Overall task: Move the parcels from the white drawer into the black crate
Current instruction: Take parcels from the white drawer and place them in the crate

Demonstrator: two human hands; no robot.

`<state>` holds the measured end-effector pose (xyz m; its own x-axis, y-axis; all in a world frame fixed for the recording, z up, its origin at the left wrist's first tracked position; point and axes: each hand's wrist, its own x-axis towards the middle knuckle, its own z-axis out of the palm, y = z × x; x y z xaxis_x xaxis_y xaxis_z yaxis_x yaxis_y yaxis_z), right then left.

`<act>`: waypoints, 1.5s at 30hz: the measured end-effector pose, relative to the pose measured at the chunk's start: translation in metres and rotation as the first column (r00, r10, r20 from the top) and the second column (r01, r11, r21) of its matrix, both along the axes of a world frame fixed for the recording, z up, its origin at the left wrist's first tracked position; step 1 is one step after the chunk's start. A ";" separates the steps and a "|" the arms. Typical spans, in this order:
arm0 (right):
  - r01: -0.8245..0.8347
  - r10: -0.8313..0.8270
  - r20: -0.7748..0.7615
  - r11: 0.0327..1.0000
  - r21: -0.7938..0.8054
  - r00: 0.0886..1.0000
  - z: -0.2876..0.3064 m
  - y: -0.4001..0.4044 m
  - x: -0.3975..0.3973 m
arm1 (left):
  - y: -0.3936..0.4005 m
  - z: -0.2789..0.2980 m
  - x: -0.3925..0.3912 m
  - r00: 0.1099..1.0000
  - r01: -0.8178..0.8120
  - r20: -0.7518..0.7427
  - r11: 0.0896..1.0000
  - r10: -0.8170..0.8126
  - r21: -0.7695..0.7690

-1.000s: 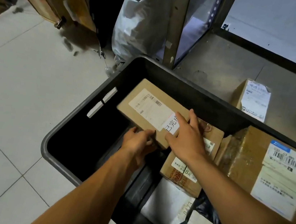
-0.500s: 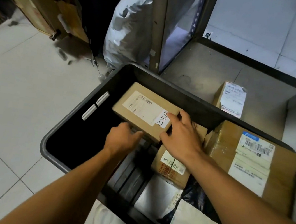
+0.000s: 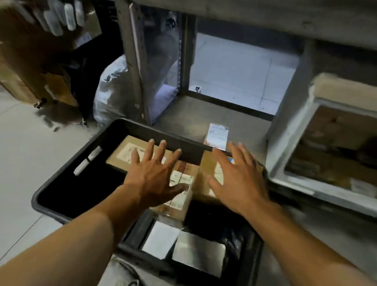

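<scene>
While both hands hang spread and empty over the crate, the step in hand reads as the reach back for another parcel. The left hand hovers with fingers straight and fanned above a flat box at the crate's far end; the right hand is just as wide, holding nothing, above a taller box. Whether either palm touches cardboard I cannot tell, as the picture is smeared with motion.

Right of the right hand, and near it, stands the white drawer, its open top showing brown parcels inside, blurred. To do this well, I judge the right hand should lead across to the drawer, take one parcel by its long edges, and let the left come under it only if it looks heavy. The dark space left of the left hand, along the crate's wall with the handle slot, looks the best spot for the next load; under the forearms the crate already holds pale mailers and dark bags.

Beyond the fingertips a small box sits on the grey shelf base, outside both containers. Further left lie pale floor tiles, a white sack against the metal rack post, and stacked cartons.
</scene>
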<state>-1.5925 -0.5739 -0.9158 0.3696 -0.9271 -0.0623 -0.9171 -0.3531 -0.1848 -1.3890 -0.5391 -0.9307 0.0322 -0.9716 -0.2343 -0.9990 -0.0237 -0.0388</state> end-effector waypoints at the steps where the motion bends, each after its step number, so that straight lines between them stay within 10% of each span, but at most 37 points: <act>1: 0.036 -0.036 -0.001 0.999 -0.007 0.999 0.005 0.006 -0.019 | 0.000 0.006 -0.016 0.999 0.032 -0.006 0.999 -0.032 -0.008; 14: 0.398 -0.397 0.037 0.917 -0.036 0.917 0.043 0.061 -0.228 | -0.012 0.064 -0.224 0.924 0.355 -0.115 0.931 -0.364 -0.092; 31: 0.475 -0.540 0.261 0.836 0.274 0.800 -0.032 -0.082 -0.276 | -0.154 -0.012 -0.317 0.844 0.025 -0.536 0.996 0.025 0.085; 37: 0.471 -0.637 0.385 0.762 0.444 0.668 -0.053 -0.127 -0.270 | -0.184 -0.023 -0.338 0.623 -0.198 -0.723 0.955 0.298 0.223; 45: 0.480 -0.778 0.523 0.627 0.614 0.347 -0.049 -0.131 -0.268 | -0.181 -0.007 -0.347 0.106 -0.354 -0.854 0.822 0.509 0.446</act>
